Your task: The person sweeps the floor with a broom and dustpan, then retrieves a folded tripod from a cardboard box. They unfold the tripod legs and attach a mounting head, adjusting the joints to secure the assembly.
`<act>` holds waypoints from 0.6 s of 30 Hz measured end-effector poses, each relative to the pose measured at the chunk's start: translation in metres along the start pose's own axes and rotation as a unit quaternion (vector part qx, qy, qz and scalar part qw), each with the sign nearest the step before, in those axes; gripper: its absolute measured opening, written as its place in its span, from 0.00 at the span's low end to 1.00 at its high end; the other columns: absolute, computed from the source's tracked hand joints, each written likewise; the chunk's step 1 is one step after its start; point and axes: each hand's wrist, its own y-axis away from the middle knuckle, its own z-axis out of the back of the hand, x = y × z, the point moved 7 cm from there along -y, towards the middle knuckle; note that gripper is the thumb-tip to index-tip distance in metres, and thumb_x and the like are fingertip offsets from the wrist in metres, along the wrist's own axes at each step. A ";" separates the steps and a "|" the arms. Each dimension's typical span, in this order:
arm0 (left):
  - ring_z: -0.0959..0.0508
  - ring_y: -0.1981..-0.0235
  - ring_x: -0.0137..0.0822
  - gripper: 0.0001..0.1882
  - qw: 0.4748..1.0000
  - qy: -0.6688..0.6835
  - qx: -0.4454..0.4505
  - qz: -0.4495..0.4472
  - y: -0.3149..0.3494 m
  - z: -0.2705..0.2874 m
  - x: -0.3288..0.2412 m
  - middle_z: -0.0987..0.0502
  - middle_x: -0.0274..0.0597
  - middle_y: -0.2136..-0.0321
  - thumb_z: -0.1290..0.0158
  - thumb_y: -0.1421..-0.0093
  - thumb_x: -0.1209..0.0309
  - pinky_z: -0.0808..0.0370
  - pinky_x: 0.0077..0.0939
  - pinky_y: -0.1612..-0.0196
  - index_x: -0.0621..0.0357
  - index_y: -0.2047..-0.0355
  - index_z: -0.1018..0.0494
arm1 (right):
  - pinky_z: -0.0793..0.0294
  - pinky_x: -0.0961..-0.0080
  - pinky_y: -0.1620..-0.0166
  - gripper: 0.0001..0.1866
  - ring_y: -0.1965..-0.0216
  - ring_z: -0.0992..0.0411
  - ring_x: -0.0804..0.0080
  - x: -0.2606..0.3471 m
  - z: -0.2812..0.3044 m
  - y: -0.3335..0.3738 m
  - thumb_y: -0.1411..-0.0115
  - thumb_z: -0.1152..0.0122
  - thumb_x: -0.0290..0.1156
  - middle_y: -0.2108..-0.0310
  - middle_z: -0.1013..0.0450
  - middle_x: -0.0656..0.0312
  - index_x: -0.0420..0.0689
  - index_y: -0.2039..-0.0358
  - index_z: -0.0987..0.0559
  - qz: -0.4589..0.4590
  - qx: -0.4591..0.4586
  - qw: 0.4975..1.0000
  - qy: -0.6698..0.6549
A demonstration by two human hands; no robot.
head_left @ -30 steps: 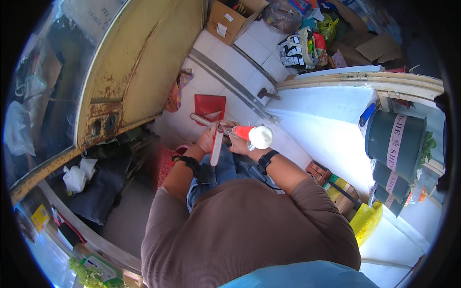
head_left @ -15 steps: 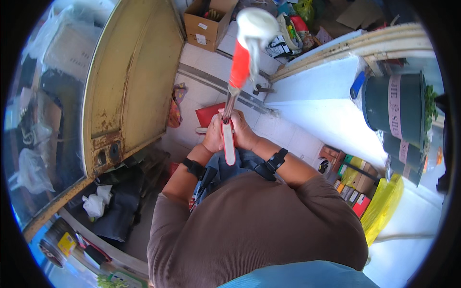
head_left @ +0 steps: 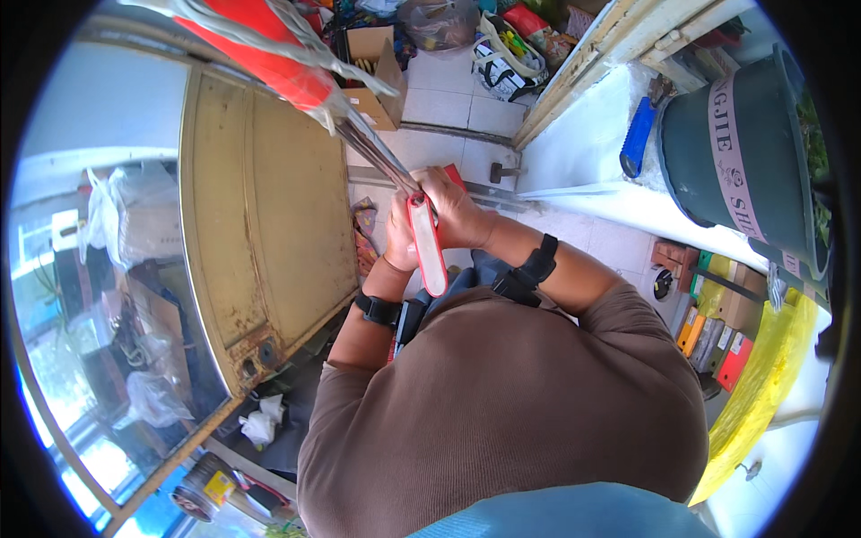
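In front of my chest I hold a long metal-shafted object [head_left: 381, 152], its exact kind unclear. Its upper part [head_left: 260, 45] is a red bundle with greyish-white strips, running out of view at the upper left. Its lower end is a flat, narrow white grip [head_left: 427, 247] with a red rim. Around the joint of shaft and grip, my left hand [head_left: 400, 238] is closed on the left side and my right hand [head_left: 456, 213] on the right. A small red piece [head_left: 455, 176] shows just beyond my right hand.
A yellowish rusty door [head_left: 269, 197] with glass stands at my left. At the right are a white wall ledge [head_left: 592, 143], a dark green planter [head_left: 700, 170] and a blue-handled tool [head_left: 639, 134]. A cardboard box [head_left: 386, 85] and a bag [head_left: 507, 58] lie ahead past the threshold.
The bundled upper part has tipped to the left and come closer to the camera. My hands have risen slightly, still on the object. My view has turned and shifted.
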 end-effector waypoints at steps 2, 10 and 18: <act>0.22 0.68 0.38 0.16 1.000 0.008 -0.004 0.007 -0.027 -0.009 -0.003 0.25 0.45 0.67 0.44 0.41 0.69 0.24 0.29 0.64 0.59 0.57 0.36 | 0.33 0.59 0.49 0.36 0.55 0.33 0.50 -0.010 0.021 -0.014 0.62 0.23 0.39 0.58 0.33 0.50 0.41 0.55 0.32 -0.013 -0.009 1.000 -0.006; 0.23 0.65 0.61 0.22 0.990 -0.099 0.052 -0.089 -0.131 -0.036 0.022 0.25 0.56 0.65 0.45 0.46 0.69 0.24 0.47 0.63 0.58 0.51 0.35 | 0.33 0.60 0.45 0.41 0.50 0.33 0.48 -0.076 0.071 -0.069 0.66 0.19 0.42 0.53 0.31 0.49 0.39 0.53 0.31 -0.030 -0.047 0.998 0.042; 0.23 0.57 0.60 0.33 0.980 -0.098 0.136 -0.110 -0.243 -0.070 0.086 0.26 0.63 0.56 0.43 0.48 0.67 0.24 0.43 0.53 0.70 0.45 0.40 | 0.31 0.64 0.44 0.47 0.45 0.35 0.56 -0.178 0.102 -0.120 0.65 0.18 0.37 0.42 0.36 0.51 0.44 0.46 0.37 -0.131 -0.038 0.985 0.106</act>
